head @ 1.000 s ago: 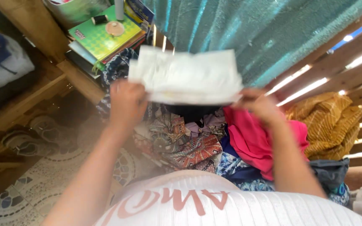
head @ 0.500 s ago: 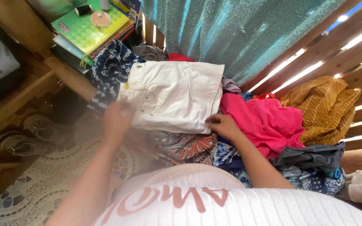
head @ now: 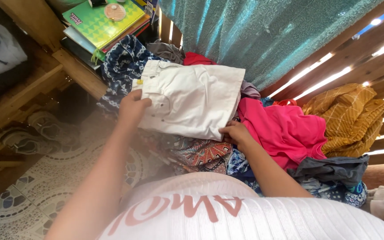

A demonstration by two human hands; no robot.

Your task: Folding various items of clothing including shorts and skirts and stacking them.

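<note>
**Folded white shorts on the clothes pile**

The white shorts (head: 192,100) lie folded flat on top of a heap of clothes, between a dark blue patterned cloth (head: 121,71) on one side and a pink garment (head: 285,129) on the other. The left hand (head: 132,109) has its fingers curled over the shorts' near left edge, close to a row of small rivets, thumb side tucked against the fabric. The right hand (head: 236,133) pinches the lower right corner, fingers closed on the hem.

The shorts look like thick cotton or denim: light, soft enough to fold, yet stiff enough to keep a square shape. They should not slip, and nothing about them is fragile. The 2 outer edges, where the hands already sit, seem the best places to grip, since the folded layers stay together there; lifting from the middle would likely let the fold fall open.

A mustard checked cloth (head: 347,115) lies well apart at the right, and a green notebook (head: 105,22) rests on a wooden shelf (head: 74,71)
</note>
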